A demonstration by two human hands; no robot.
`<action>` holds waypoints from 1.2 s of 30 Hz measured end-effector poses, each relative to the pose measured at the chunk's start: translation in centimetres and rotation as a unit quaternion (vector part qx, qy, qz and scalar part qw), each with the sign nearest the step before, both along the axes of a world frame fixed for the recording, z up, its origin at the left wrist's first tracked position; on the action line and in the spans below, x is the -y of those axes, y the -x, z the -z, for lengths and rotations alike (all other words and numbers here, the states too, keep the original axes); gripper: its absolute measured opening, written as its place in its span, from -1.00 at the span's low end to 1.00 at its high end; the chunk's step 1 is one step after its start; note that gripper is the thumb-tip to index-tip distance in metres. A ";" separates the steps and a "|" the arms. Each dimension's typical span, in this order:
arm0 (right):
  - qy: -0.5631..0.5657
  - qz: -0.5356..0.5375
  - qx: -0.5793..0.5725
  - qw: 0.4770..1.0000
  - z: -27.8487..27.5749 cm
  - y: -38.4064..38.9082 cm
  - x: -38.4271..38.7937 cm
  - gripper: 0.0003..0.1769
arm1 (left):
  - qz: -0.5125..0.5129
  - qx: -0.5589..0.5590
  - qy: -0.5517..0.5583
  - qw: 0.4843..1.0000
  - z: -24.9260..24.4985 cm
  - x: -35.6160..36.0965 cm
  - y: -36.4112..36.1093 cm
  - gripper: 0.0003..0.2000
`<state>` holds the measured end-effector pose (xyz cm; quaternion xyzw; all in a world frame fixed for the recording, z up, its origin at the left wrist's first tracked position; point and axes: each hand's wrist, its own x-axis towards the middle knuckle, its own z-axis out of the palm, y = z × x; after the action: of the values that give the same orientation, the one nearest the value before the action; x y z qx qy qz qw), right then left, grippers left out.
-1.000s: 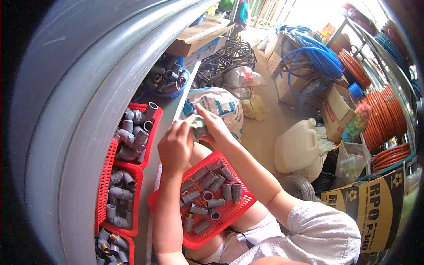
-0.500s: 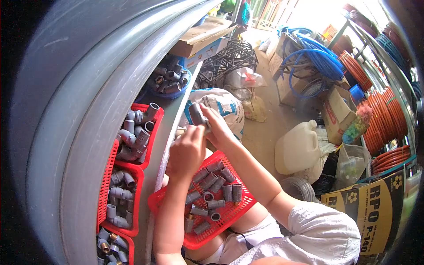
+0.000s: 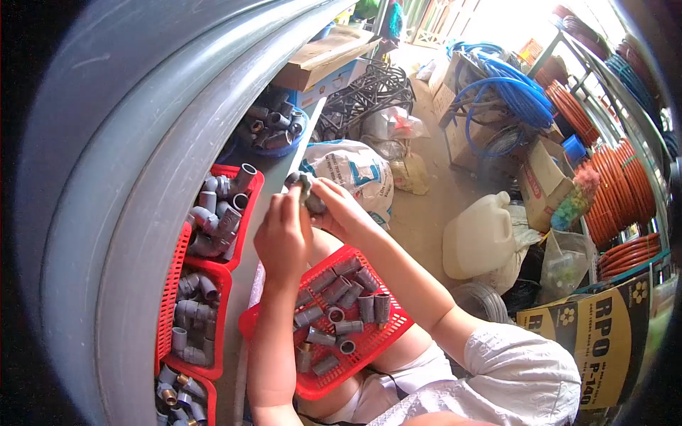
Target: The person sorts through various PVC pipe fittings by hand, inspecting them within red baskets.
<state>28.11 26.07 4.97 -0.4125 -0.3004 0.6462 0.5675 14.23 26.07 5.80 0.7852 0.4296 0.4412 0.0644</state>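
Near the red basket, the left hand and right hand pinch a grey fitting between them. A firm right-hand hold with light left-finger pressure should keep it steady.

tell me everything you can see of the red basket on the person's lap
The red basket looks like plastic, with a smooth rim and rows of slots in its walls and base. It rests at a slant across the person's bare thighs. Short grey pipe fittings lie loose in it, some on their sides, others with open ends facing up; one shows a brass-coloured end. The left forearm crosses over its left part, hiding some of it; whether they touch is unclear. No damage shows.
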 end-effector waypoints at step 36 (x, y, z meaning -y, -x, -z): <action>0.084 0.019 -0.139 0.986 -0.7 -0.7 0.1 -0.64 | 0.054 -0.032 -0.046 0.997 -0.2 1.0 -0.3 -0.55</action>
<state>28.78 26.02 5.70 -0.3708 -0.1549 0.7092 0.5793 14.48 25.02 6.02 0.8232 0.3674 0.4311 0.0377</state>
